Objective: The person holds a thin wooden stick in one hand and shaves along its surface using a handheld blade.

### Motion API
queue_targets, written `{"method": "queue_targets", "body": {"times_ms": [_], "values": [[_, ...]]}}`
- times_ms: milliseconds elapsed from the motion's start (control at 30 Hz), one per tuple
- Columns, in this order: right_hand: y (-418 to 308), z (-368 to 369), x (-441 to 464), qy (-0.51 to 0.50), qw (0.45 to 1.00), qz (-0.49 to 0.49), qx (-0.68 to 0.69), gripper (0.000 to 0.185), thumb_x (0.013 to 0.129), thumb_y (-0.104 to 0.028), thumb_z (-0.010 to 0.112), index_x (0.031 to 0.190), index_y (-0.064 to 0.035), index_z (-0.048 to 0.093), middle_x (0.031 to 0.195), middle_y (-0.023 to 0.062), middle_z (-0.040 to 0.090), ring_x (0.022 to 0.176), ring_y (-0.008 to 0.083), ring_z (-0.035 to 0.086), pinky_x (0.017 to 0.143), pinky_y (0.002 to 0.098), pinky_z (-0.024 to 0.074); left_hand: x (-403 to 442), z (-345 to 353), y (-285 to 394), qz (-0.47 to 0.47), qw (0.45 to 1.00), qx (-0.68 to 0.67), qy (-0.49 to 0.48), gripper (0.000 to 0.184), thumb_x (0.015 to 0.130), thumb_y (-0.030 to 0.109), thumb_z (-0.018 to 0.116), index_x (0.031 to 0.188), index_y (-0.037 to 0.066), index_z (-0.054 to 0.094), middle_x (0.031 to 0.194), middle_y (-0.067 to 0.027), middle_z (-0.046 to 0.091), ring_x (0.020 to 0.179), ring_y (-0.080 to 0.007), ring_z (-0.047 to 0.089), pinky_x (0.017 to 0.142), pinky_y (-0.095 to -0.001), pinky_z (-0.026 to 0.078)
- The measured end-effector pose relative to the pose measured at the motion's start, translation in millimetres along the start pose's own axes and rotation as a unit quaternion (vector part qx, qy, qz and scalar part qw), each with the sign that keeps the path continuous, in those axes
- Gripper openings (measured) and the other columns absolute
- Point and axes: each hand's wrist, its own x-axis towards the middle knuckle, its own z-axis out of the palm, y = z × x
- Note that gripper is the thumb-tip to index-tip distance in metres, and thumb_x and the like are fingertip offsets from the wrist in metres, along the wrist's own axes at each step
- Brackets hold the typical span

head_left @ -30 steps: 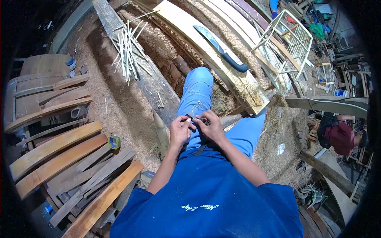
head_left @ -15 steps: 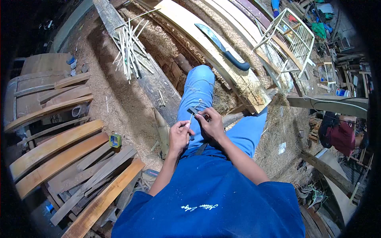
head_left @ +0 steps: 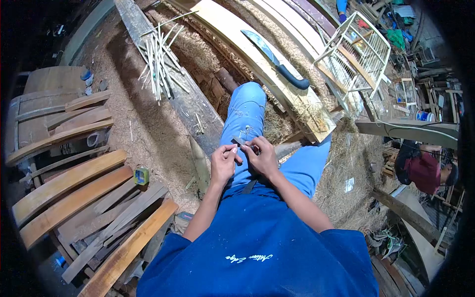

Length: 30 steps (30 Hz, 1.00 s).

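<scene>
Far left, curved wooden boards (head_left: 74, 171) lie in a loose stack, with a small yellow-green item (head_left: 141, 176) near their inner ends. Next, a weathered plank (head_left: 197, 114) runs diagonally over a floor strewn with shavings; a heap of thin pale sticks (head_left: 159, 64) lies across it, unevenly fanned, one stick well out of line with the others. Right of the plank is a jeans-clad thigh (head_left: 243, 111), pale curls scattered on it. Above the thigh, the left hand (head_left: 223, 163) has thumb and forefinger drawn together in a pinch; what sits between them, if anything, is too small to tell. Just beyond these fingertips is a small dark flat piece (head_left: 238, 142), tilted, in the pinch of the right hand (head_left: 262, 157); whether the left fingers also touch it cannot be made out. Further right, a knife (head_left: 277, 62) with a dark handle rests on a long pale board (head_left: 225, 24), untouched, blade end away from the wearer. Beyond it stands a pale barred cage (head_left: 354, 57), and at far right is another person in maroon (head_left: 424, 171), well apart. Progress, judged: fine handwork at mid-stage, since the curls suggest some material is already removed and the dark piece is in use; how many sticks in the heap are finished, and how many remain, cannot be determined.
</scene>
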Motion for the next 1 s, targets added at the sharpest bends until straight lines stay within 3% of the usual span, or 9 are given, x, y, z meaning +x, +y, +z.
{"method": "queue_targets", "body": {"times_ms": [133, 533, 733, 1000], "values": [[-0.8, 3.8, 1.5, -0.001, 0.999, 0.040, 0.023, 0.018, 0.083, -0.018, 0.078, 0.085, -0.0031, 0.068, 0.079, 0.0138, 0.060, 0.066, 0.0302, 0.062, 0.059, 0.0398, 0.0481, -11.4, -8.7, -7.2, 0.002, 1.000, -0.001, -0.007, 0.019, 0.101, 0.012, 0.056, 0.111, -0.004, 0.061, 0.070, -0.0099, 0.069, 0.039, -0.0031, 0.043, 0.036, -0.0218, 0.031], [3.4, -4.4, 1.3, -0.008, 0.999, -0.020, 0.044, 0.019, 0.082, -0.015, 0.078, 0.083, -0.0009, 0.066, 0.077, 0.0137, 0.058, 0.065, 0.0285, 0.061, 0.060, 0.0383, 0.0487, 9.0, 2.8, 7.6, -0.040, 0.999, 0.017, -0.002, 0.018, 0.100, 0.011, 0.058, 0.109, -0.004, 0.058, 0.073, -0.0131, 0.070, 0.039, -0.0090, 0.049, 0.034, -0.0233, 0.035], [-5.6, -6.2, -0.2, -0.022, 0.999, 0.041, 0.021, 0.020, 0.083, -0.018, 0.078, 0.084, -0.0019, 0.066, 0.080, 0.0138, 0.061, 0.068, 0.0302, 0.063, 0.060, 0.0400, 0.0496, -2.1, 1.8, 2.5, -0.017, 1.000, 0.021, 0.004, 0.016, 0.098, 0.010, 0.060, 0.109, -0.003, 0.062, 0.071, -0.0111, 0.070, 0.039, -0.0047, 0.046, 0.035, -0.0225, 0.032], [1.2, 3.7, 3.4, 0.013, 1.000, 0.018, 0.008, 0.020, 0.084, -0.019, 0.077, 0.086, -0.0020, 0.067, 0.081, 0.0143, 0.062, 0.069, 0.0310, 0.063, 0.060, 0.0405, 0.0495, -26.3, -10.1, -0.1, -0.042, 0.999, 0.022, 0.012, 0.017, 0.098, 0.010, 0.062, 0.110, -0.002, 0.061, 0.071, -0.0108, 0.070, 0.041, -0.0052, 0.047, 0.036, -0.0225, 0.034]]}}
